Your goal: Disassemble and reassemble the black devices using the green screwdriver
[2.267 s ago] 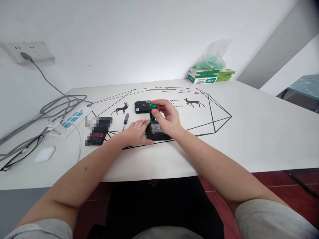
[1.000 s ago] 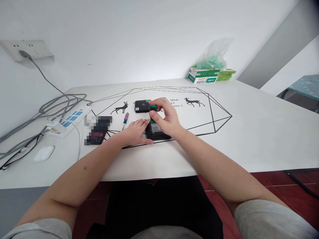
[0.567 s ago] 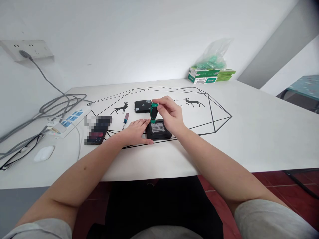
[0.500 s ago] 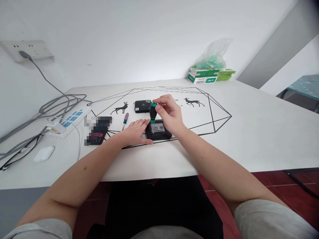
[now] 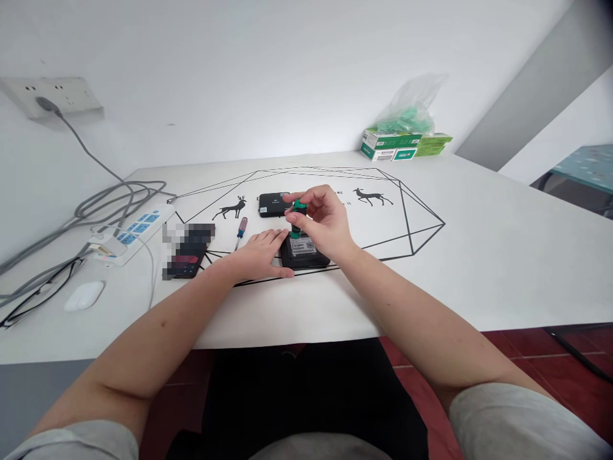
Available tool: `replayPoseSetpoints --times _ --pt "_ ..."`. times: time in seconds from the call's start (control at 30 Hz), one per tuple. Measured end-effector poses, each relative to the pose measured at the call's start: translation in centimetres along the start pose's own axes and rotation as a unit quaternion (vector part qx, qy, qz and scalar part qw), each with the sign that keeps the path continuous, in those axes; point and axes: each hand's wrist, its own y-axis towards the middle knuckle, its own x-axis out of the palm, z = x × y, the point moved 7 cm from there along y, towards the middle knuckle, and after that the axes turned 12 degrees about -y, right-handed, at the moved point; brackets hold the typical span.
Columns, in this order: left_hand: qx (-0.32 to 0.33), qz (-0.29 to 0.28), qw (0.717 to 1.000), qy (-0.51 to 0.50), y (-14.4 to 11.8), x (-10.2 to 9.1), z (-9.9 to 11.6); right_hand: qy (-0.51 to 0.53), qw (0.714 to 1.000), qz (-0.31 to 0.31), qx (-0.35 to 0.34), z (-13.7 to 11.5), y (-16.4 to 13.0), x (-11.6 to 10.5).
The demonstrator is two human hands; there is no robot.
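White table [image 5: 488, 268]: phone [image 5: 190, 255], power strip [image 5: 140, 232], boxes [image 5: 390, 140] behind. Right hand [image 5: 326, 220] clamped on green screwdriver [image 5: 299, 205], partly hiding black case [image 5: 306, 260]; left hand [image 5: 261, 255] spread flat at case's edge.

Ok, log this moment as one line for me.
left hand: spread at black case's left edge | right hand: around upright green screwdriver | nearby: second screwdriver, black box, phone
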Motion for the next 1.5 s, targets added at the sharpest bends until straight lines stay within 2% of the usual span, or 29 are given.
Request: replayPoseSetpoints --times 0.3,0.63,1.0,1.13,1.37,1.5 --pt "-0.001 0.002 1.000 -0.003 0.2 0.2 -0.3 -0.103 0.990 0.005 -0.098 -1.4 0.1 -0.5" --pt "-0.007 0.001 1.000 0.000 0.0 0.0 -0.2 -0.066 0.997 -0.013 -0.040 -0.6 0.5 -1.1" --pt "-0.013 -0.009 1.000 -0.004 0.0 0.0 -0.1 0.042 0.998 -0.027 0.023 0.2 0.3 0.2" --pt "0.008 -0.002 1.000 -0.010 0.1 0.1 -0.1 0.009 1.000 -0.025 0.009 0.1 -0.2 0.4" --pt "0.020 0.027 0.999 -0.031 0.3 -0.1 -0.3 -0.057 0.995 -0.050 -0.061 -0.9 -0.2 0.3" --pt "0.022 0.052 0.996 -0.063 0.4 -0.5 -0.3 -0.094 0.994 -0.016 -0.056 -0.5 0.1 -0.3"
